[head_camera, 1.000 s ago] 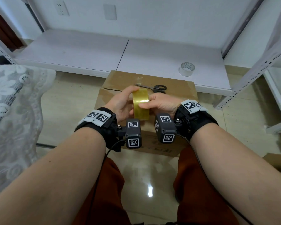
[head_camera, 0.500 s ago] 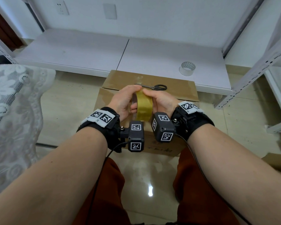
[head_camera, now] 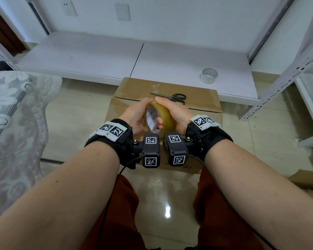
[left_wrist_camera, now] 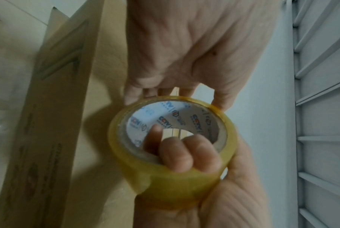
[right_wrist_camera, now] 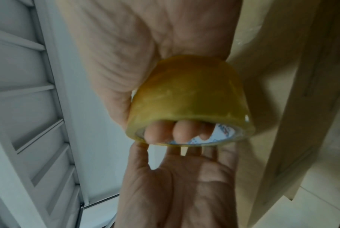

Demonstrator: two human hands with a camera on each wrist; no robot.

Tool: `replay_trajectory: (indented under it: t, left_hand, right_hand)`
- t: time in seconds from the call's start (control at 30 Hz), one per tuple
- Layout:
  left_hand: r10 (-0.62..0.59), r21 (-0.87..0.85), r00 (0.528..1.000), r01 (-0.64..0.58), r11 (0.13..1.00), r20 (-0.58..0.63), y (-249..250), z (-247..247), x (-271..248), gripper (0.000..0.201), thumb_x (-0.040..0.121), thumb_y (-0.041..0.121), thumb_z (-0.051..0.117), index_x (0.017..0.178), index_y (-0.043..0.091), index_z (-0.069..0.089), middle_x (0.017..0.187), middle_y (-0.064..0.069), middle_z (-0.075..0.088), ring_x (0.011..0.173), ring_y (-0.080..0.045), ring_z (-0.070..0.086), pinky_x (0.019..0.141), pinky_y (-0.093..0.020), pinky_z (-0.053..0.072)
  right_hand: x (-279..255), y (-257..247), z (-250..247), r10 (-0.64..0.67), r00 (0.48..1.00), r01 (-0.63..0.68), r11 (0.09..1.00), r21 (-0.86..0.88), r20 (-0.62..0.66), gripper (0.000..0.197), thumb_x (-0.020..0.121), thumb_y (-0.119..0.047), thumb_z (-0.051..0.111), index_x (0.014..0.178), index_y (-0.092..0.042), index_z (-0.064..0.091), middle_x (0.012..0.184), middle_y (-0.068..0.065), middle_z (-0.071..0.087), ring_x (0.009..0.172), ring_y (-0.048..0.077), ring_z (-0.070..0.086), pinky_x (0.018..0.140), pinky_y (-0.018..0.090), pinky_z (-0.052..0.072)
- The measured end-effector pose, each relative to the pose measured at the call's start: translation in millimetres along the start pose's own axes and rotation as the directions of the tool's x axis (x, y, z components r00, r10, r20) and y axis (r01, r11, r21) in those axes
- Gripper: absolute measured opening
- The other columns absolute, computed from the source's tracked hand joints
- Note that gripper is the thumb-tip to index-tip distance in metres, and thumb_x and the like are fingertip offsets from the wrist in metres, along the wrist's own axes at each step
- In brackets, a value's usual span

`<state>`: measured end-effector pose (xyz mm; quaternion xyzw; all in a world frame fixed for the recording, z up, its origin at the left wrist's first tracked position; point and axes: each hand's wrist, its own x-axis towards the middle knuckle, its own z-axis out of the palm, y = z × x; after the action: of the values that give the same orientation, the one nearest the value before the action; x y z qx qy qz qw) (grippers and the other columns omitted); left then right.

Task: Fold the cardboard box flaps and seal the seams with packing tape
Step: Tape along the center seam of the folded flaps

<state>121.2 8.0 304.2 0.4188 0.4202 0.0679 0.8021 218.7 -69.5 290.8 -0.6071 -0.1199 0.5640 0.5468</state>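
A yellowish packing tape roll [head_camera: 165,116] is held in both hands just above the brown cardboard box [head_camera: 197,100], whose top flaps lie folded down. My right hand [head_camera: 178,112] grips it with fingers hooked through the printed core [left_wrist_camera: 184,155] and palm on the outer band [right_wrist_camera: 190,95]. My left hand [head_camera: 135,118] holds the roll's far rim between fingertips and thumb [left_wrist_camera: 184,46]. Black-handled scissors [head_camera: 172,96] lie on the box's far flap, just beyond my thumbs.
A white-cored tape roll [head_camera: 208,75] stands on the low white platform [head_camera: 98,56] behind the box. A perforated metal rack [head_camera: 287,69] rises at the right, lace cloth [head_camera: 16,114] hangs at the left, and a cardboard piece [head_camera: 305,179] lies at the right.
The roll has been turned between my hands: its flat outer band faced me before, and now its open core shows with my right fingers through it. Both hands have stayed above the box.
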Motion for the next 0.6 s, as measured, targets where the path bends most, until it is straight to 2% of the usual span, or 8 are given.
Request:
replay_trajectory:
  t: [0.07,0.13,0.27,0.37,0.47,0.6]
  left_hand:
    - [-0.08,0.051,0.994,0.076,0.996,0.077,0.0,-0.2,-0.7,0.043,0.097,0.046,0.042,0.077,0.009,0.054,0.051,-0.008,0.053,0.046,-0.02,0.05,0.054,-0.027,0.047]
    - [-0.099,0.049,0.987,0.093,0.994,0.128,0.0,-2.2,2.4,0.051,0.097,0.054,0.037,0.076,0.011,0.056,0.053,-0.006,0.054,0.048,-0.018,0.051,0.055,-0.027,0.047]
    - [-0.07,0.128,0.991,0.054,0.99,0.118,-2.3,-4.2,8.9,0.055,0.096,0.055,0.036,0.064,0.014,0.055,0.053,-0.003,0.048,0.051,-0.017,0.047,0.064,-0.032,0.049]
    - [-0.032,0.175,0.993,0.012,0.985,0.111,-4.8,-0.4,10.4,0.052,0.093,0.049,0.043,0.054,0.016,0.05,0.052,-0.003,0.042,0.051,-0.018,0.042,0.072,-0.037,0.044]
    - [0.003,0.156,0.997,-0.015,0.988,0.074,-4.4,3.9,8.3,0.043,0.095,0.044,0.043,0.064,0.015,0.051,0.05,-0.002,0.047,0.045,-0.017,0.047,0.073,-0.037,0.043]
    - [0.038,0.131,0.998,-0.045,0.99,0.058,-4.1,4.1,8.0,0.038,0.094,0.045,0.046,0.075,0.014,0.055,0.052,-0.002,0.05,0.046,-0.017,0.051,0.073,-0.038,0.045]
  right_hand:
    - [-1.2,-0.7,-0.8,-0.042,0.999,0.042,0.999,0.019,-0.003,0.034,0.087,-0.039,0.064,0.083,-0.005,0.061,0.047,0.011,0.051,0.04,0.022,0.047,0.053,0.028,0.048]
    - [-1.8,-1.0,-3.0,-0.072,0.997,0.072,0.997,0.031,0.004,0.032,0.086,-0.036,0.066,0.088,-0.005,0.062,0.047,0.011,0.051,0.04,0.022,0.047,0.057,0.03,0.049]
    - [-1.5,-2.5,-8.0,-0.051,0.998,0.05,0.997,0.062,0.022,0.028,0.088,-0.032,0.065,0.093,-0.004,0.063,0.052,0.01,0.057,0.046,0.021,0.054,0.069,0.037,0.051]
    - [-2.7,-4.2,-9.5,-0.003,0.999,0.001,0.998,0.064,0.033,0.027,0.089,-0.031,0.063,0.093,-0.003,0.062,0.056,0.011,0.059,0.048,0.022,0.056,0.06,0.033,0.053]
    - [-2.2,-5.6,-10.1,0.005,1.0,-0.006,0.999,0.034,0.022,0.031,0.089,-0.034,0.064,0.091,-0.004,0.061,0.055,0.01,0.056,0.045,0.02,0.053,0.053,0.03,0.051]
    - [-3.6,-9.5,-10.5,0.005,0.998,-0.008,0.999,0.045,0.067,0.033,0.091,-0.038,0.059,0.096,-0.005,0.059,0.056,0.01,0.054,0.047,0.021,0.05,0.055,0.029,0.049]
